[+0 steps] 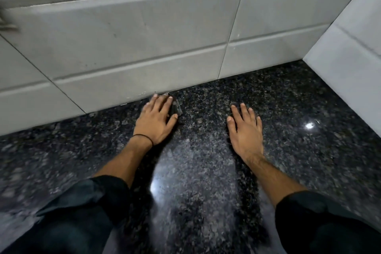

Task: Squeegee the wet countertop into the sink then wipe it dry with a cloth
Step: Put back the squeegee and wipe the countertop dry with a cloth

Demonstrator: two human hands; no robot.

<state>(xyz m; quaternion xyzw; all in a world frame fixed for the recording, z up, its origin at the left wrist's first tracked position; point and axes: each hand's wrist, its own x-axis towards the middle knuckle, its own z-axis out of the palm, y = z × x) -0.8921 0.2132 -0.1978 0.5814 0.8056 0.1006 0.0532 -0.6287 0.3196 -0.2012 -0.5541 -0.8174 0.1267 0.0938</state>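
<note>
The countertop (288, 109) is dark speckled granite with a glossy sheen. My left hand (156, 119) lies flat on a small dark cloth (176, 107), pressing it to the stone right where the counter meets the tiled back wall. Only the cloth's right edge shows past my fingers. My right hand (245, 132) rests palm down on the bare granite a hand's width to the right, fingers spread, holding nothing. No squeegee or sink is in view.
Grey-white wall tiles (134, 37) run along the back. A second tiled wall (350, 64) closes the counter on the right, forming a corner. A blurred metal object (6, 24) shows at the far left edge. Bright light reflections lie on the stone.
</note>
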